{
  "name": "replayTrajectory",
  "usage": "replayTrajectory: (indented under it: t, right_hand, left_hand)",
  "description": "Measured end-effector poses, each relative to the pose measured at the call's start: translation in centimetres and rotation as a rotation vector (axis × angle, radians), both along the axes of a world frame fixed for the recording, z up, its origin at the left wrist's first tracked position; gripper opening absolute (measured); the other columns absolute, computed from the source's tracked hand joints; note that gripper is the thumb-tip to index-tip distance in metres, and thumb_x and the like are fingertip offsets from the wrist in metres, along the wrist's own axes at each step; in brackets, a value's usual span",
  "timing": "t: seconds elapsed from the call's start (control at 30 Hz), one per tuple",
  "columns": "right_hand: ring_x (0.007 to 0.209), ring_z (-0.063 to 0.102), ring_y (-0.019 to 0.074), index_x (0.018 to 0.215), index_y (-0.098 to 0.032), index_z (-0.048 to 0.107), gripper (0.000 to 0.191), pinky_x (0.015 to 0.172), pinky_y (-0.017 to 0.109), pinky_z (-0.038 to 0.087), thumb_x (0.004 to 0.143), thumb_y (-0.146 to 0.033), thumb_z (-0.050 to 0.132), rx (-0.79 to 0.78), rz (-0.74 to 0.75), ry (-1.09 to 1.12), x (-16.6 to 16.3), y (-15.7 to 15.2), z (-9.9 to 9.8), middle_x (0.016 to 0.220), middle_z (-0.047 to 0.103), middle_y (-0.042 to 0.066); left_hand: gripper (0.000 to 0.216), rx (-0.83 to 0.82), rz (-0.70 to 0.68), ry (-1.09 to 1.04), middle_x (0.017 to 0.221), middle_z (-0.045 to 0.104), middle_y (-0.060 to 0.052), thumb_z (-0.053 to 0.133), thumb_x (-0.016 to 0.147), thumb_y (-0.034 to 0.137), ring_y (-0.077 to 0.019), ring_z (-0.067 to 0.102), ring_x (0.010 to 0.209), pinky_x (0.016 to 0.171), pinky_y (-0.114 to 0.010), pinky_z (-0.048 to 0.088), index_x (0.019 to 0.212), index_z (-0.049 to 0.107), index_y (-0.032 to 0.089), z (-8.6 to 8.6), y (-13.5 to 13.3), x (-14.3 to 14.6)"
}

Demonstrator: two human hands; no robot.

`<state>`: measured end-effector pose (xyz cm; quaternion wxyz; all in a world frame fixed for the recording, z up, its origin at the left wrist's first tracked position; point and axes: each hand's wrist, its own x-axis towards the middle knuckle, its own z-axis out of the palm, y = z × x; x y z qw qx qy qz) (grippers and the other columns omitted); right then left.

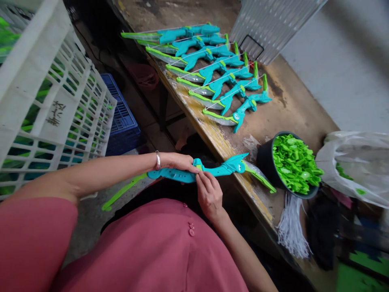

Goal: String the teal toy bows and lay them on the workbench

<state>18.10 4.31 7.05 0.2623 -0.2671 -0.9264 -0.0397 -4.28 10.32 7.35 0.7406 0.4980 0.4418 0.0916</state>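
Observation:
A teal toy bow (219, 171) with bright green limbs lies across my lap, its right tip over the table edge. My left hand (180, 161), a silver bangle at its wrist, is wrapped over the bow's middle. Close beside it, my right hand (209, 194) pinches at a small green piece (198, 167) on the grip; its fingertips partly hide that piece. On the table, a row of similar toy bows (221, 83) lies side by side, with thin white strings across them.
A dark bucket (263, 156) full of small green parts stands at the table's (291, 115) right side, beside a white plastic bag (358, 162). White strings (293, 231) hang below the bucket. At left are a white crate (45, 97) holding green and teal parts and a blue crate (121, 117).

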Motion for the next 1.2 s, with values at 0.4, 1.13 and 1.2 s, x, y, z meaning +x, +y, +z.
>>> replayTrajectory:
  t: [0.4, 1.13, 1.2]
  right_hand:
    - [0.132, 0.059, 0.0389, 0.133, 0.004, 0.063, 0.041, 0.108, 0.049, 0.056, 0.096, -0.003, 0.047, 0.078, 0.054, -0.243, 0.3, -1.4, 0.1, 0.129, 0.067, 0.03]
    - [0.088, 0.074, 0.0201, 0.11, -0.019, 0.072, 0.02, 0.084, 0.034, 0.06, 0.101, -0.026, 0.055, -0.136, -0.723, 0.39, 14.2, 2.6, 9.1, 0.096, 0.077, 0.007]
    - [0.09, 0.073, 0.0226, 0.102, -0.018, 0.074, 0.025, 0.083, 0.035, 0.058, 0.098, -0.03, 0.053, -0.209, -0.857, 0.343, 17.1, 6.7, 9.5, 0.098, 0.078, 0.009]
  left_hand:
    - [0.029, 0.065, 0.121, 0.061, 0.064, 0.063, -0.001, 0.077, 0.068, 0.043, -0.0156, 0.054, 0.06, 0.054, -0.026, 0.041, 0.071, 0.069, 0.016, -0.6, 0.0, 1.5]
    - [0.039, -0.231, 0.483, -0.211, 0.069, 0.074, -0.006, 0.078, 0.072, 0.059, -0.0229, 0.065, 0.059, 0.057, -0.036, 0.059, 0.073, 0.074, 0.02, 2.3, -4.6, -3.9]
    - [0.035, -0.267, 0.542, -0.21, 0.071, 0.075, -0.006, 0.071, 0.078, 0.055, -0.0228, 0.067, 0.06, 0.058, -0.034, 0.057, 0.076, 0.076, 0.021, 3.5, -4.2, -5.3]
